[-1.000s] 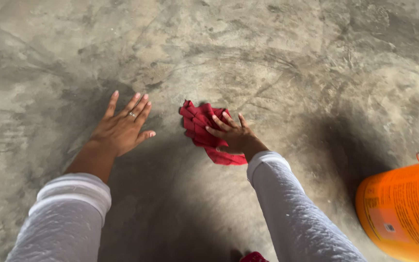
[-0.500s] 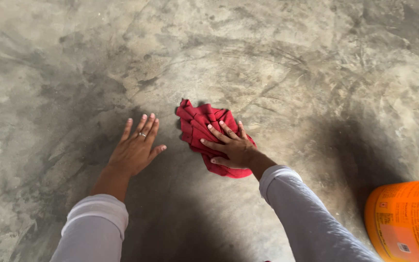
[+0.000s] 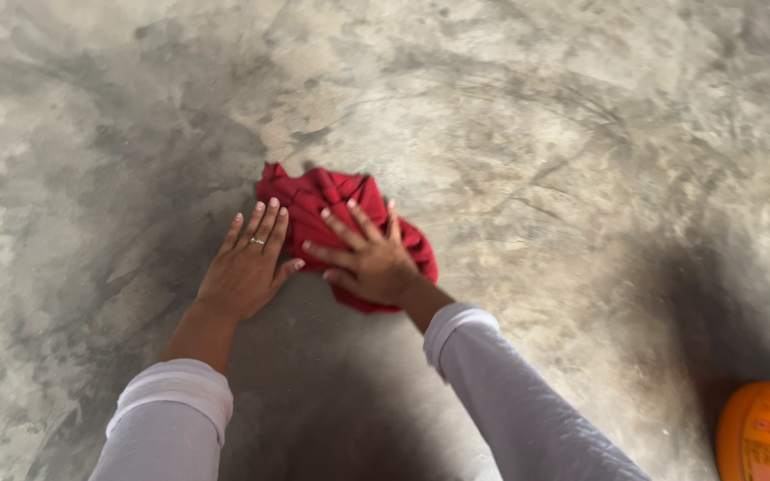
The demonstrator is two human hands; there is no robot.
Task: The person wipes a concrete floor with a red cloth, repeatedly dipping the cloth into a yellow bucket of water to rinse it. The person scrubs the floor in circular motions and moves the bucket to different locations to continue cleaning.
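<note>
Now right hand (image 3: 369,263) spread flat on red rag (image 3: 331,198); left hand (image 3: 247,267) flat beside, fingers touching.

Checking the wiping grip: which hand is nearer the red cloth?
Right. The right hand lies flat on top of the red cloth; the left hand rests on the concrete floor at the cloth's left edge.

cloth (image 3: 331,200) on floor (image 3: 581,134) | right hand (image 3: 369,261) on cloth | bucket (image 3: 766,432) far right
</note>
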